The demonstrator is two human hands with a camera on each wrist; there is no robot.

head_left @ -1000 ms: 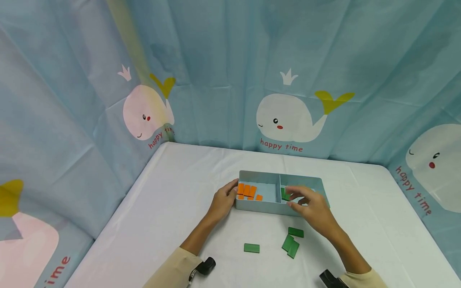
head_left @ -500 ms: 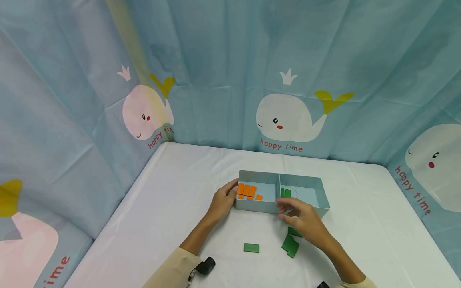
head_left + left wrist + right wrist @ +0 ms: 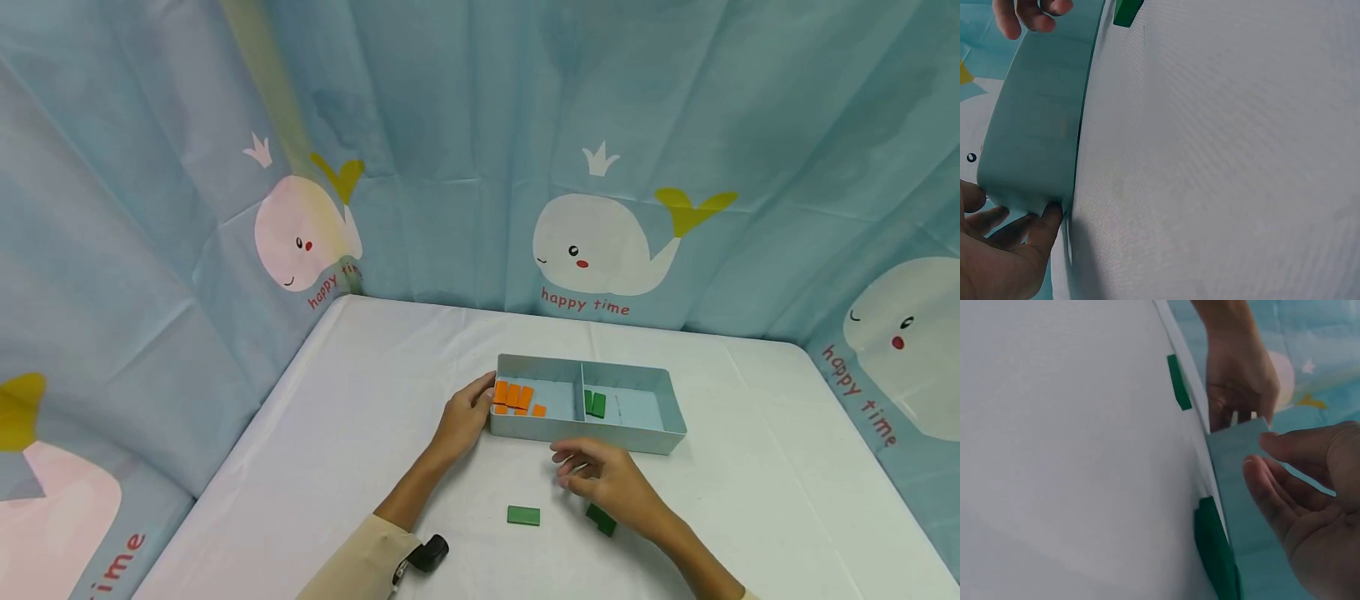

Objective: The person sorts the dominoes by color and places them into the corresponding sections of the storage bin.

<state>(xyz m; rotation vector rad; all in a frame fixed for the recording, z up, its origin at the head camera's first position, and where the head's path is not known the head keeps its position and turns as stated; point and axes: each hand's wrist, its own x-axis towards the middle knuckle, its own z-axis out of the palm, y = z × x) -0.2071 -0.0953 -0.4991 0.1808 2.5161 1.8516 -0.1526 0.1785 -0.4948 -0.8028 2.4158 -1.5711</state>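
Note:
A pale blue box (image 3: 558, 429) with one divider stands on the table. My left hand (image 3: 461, 421) holds its left end, fingertips against the end wall in the left wrist view (image 3: 1013, 250). In front of the box my right hand (image 3: 600, 479) hovers with loosely bent fingers, thumb and fingertips apart and nothing between them. Partly hidden beneath it are dark green rectangular tiles (image 3: 600, 518). A lone green tile (image 3: 523, 516) lies further left. Orange tiles (image 3: 513, 395), several in number, sit in the left compartment; green tiles (image 3: 597, 405) stand against the divider in the right one.
A white cloth covers the table (image 3: 390, 358). Behind and beside it hangs a light blue curtain (image 3: 450, 242) printed with whales. A black wrist camera (image 3: 429, 553) sits at my left sleeve (image 3: 363, 562).
My right hand has come out of the right compartment and moved toward me and left, down over the loose green tiles. The left hand stays at the box's end.

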